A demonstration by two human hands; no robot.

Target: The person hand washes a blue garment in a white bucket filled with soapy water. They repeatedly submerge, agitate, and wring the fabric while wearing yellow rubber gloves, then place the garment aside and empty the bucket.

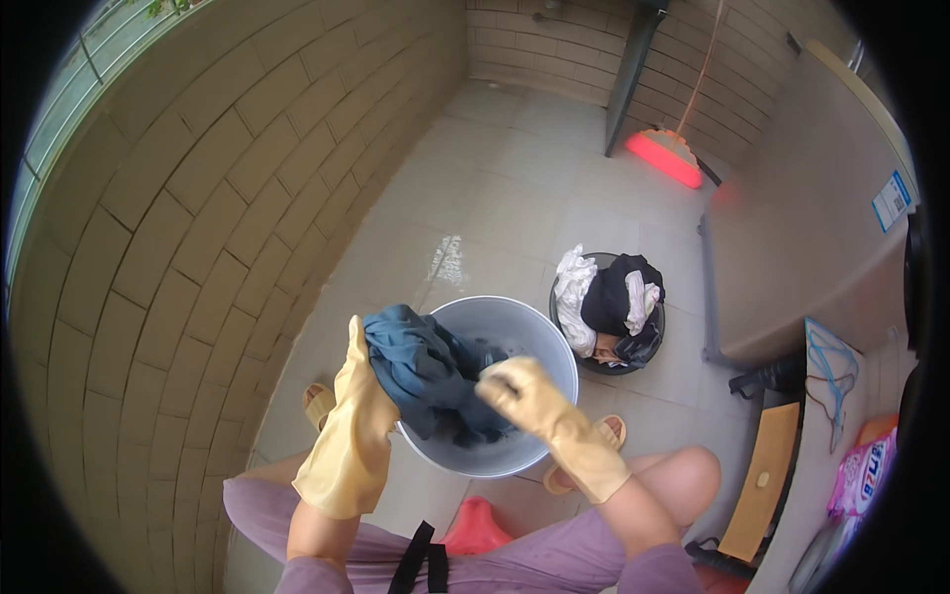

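Observation:
A blue-grey bucket (519, 327) stands on the tiled floor before me, with water and some foam inside. A dark blue garment (415, 364) is bunched over its left side and hangs down into the water. My left hand (364, 386), in a long yellow rubber glove, is at the left of the garment, its fingers largely hidden by the cloth. Above the bucket's right part is my right hand (516, 390), in a matching glove, blurred, with its fingers curled beside the cloth; whether it grips anything does not show.
A dark basin (555, 301) holding white and black clothes (616, 293) stands right of the bucket. A red broom (664, 157) leans behind. A large grey appliance (794, 215) and blue hangers (835, 364) are on the right; a tiled wall (215, 245) runs along the left.

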